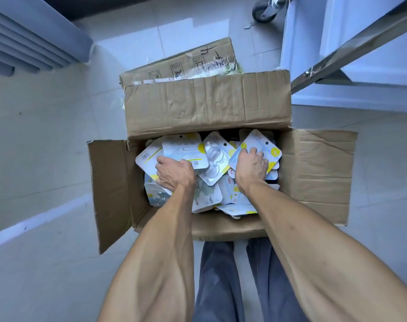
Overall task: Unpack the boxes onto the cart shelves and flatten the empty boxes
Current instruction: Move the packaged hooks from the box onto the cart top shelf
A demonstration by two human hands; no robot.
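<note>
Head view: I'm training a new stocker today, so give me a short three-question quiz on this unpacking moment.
1. True or false: the open box on the floor is already empty.
2. Where are the hands? A) both down among the carded packs B) one on a flap C) both on the cart
3. Fill in: behind the open box lies a second ____ box.

Key:
1. False; it is full of carded packs.
2. A; the left hand and the right hand each grip packs.
3. Cardboard; the second box is printed with handling symbols.
</note>
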